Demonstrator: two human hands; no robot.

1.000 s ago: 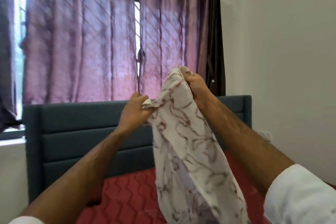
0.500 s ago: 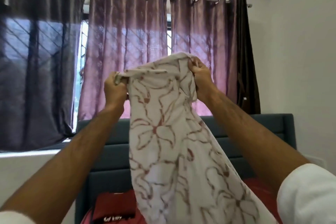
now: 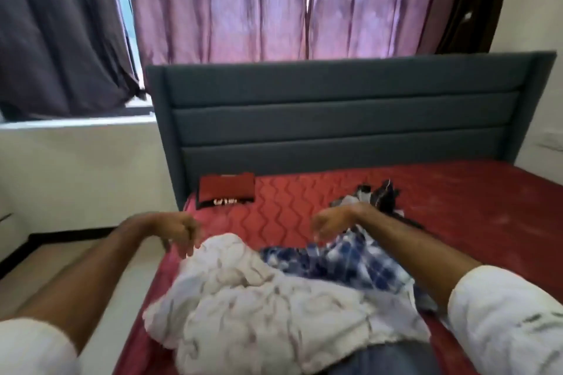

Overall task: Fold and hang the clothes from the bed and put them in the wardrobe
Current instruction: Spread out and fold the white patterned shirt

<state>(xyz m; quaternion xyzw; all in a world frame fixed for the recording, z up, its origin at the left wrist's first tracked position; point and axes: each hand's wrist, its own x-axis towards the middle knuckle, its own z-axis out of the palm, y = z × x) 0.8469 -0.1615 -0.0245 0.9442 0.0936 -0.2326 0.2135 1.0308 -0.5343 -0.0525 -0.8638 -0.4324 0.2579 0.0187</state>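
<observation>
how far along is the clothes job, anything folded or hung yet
Nothing looks finished: no folded stack or hanger shows. The white patterned garment lies crumpled on the red mattress, over the blue checked shirt. Left hand and right hand hover above, holding nothing. A dark garment also waits.

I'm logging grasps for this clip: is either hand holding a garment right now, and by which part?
Nothing is held. The left hand and right hand hover with loosely curled fingers above the white floral garment, which lies crumpled on the bed.
</observation>
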